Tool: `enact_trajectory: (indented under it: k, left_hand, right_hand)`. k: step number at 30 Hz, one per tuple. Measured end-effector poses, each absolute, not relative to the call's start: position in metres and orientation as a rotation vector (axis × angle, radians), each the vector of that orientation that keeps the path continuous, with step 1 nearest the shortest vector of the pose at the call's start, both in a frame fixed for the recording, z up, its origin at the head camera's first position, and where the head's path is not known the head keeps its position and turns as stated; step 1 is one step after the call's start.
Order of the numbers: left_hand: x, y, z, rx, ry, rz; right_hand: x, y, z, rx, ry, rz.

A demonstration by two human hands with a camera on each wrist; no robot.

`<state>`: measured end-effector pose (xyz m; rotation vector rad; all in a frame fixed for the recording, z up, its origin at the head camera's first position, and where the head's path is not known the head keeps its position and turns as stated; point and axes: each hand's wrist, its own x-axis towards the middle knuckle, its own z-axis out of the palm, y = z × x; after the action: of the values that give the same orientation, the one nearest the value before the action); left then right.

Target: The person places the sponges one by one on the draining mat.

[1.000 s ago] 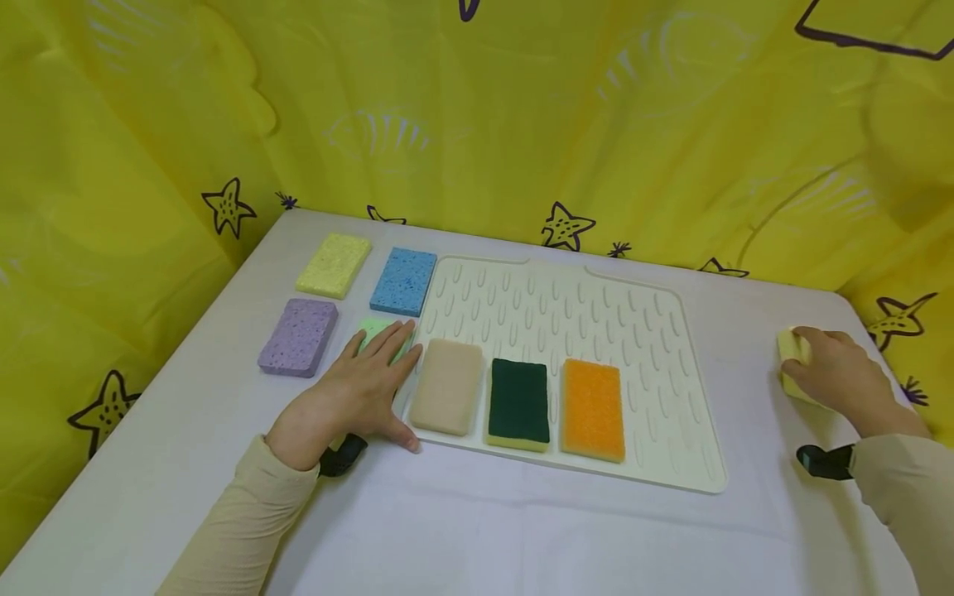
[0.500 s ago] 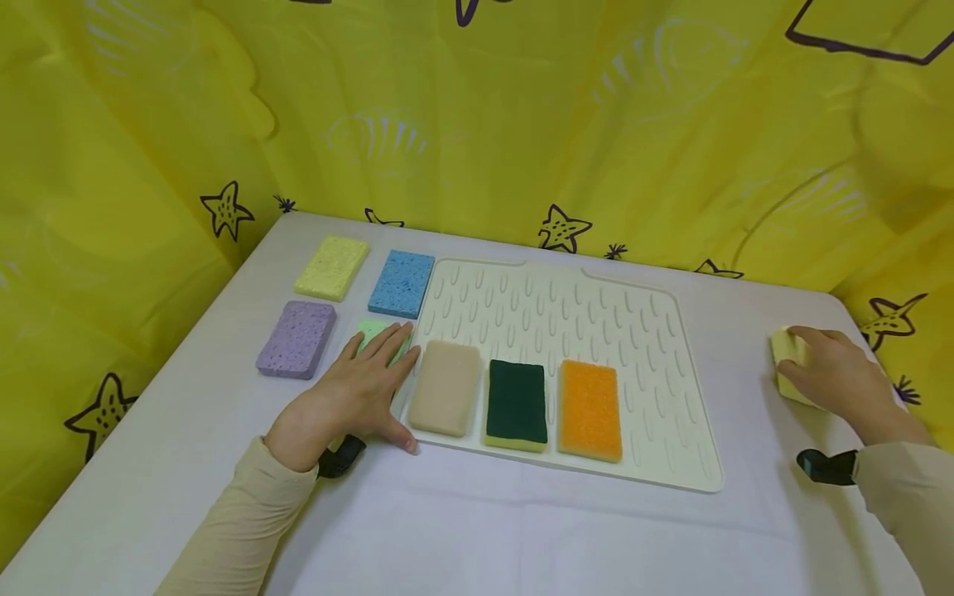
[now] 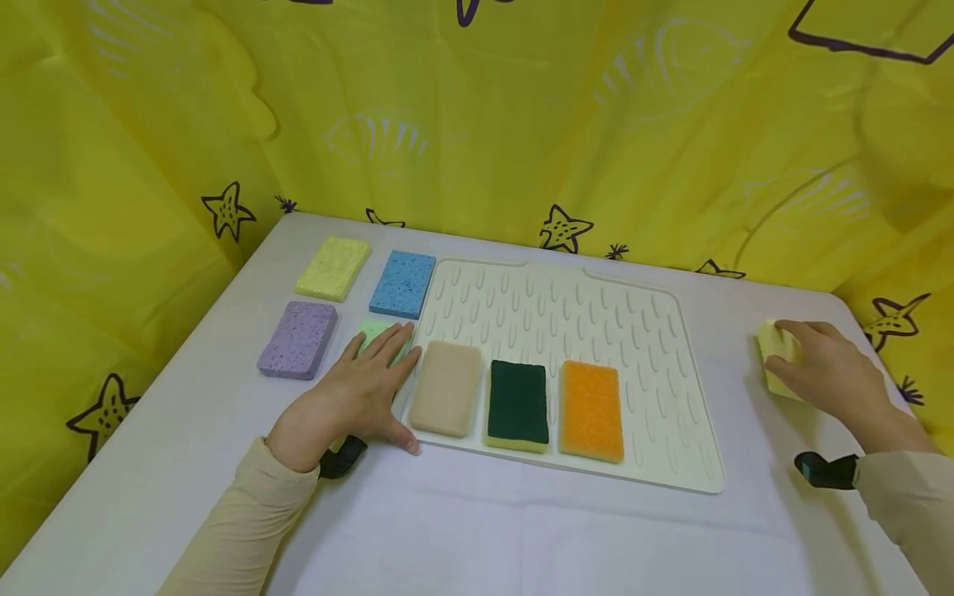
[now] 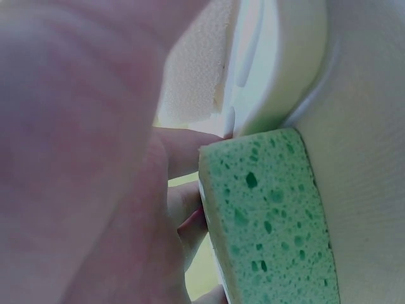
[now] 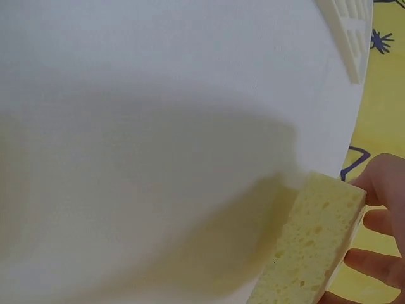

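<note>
My left hand (image 3: 354, 401) lies spread over a light green sponge (image 3: 378, 331) at the mat's left edge, its fingers extended and covering much of it. The left wrist view shows the green sponge (image 4: 269, 209) beside the fingers. At the right side of the table, my right hand (image 3: 835, 372) grips a pale yellow sponge (image 3: 778, 360) between thumb and fingers. The right wrist view has this yellow sponge (image 5: 310, 244) with a shadow spreading beside it; whether it touches the table I cannot tell.
A cream ridged drying mat (image 3: 663, 414) carries a beige sponge (image 3: 445, 389), a dark green scouring sponge (image 3: 517, 404) and an orange one (image 3: 591, 410) in a row. Left of it lie blue (image 3: 402, 284), yellow (image 3: 333, 268) and purple (image 3: 298, 339) sponges. A yellow curtain (image 3: 477, 124) hangs behind.
My right hand has shifted a little to the left with the pale yellow sponge. The left hand stays where it was.
</note>
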<state>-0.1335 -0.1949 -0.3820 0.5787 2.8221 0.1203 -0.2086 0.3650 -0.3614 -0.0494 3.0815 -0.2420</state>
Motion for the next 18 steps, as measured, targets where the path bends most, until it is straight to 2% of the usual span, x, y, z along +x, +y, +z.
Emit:
enact_trajectory:
  k: [18]
  left_hand:
    - [-0.133,-0.195,-0.381,0.58,2.83,0.113]
  right_hand:
    - [-0.202,0.347,-0.362,-0.171,3.136,-0.328]
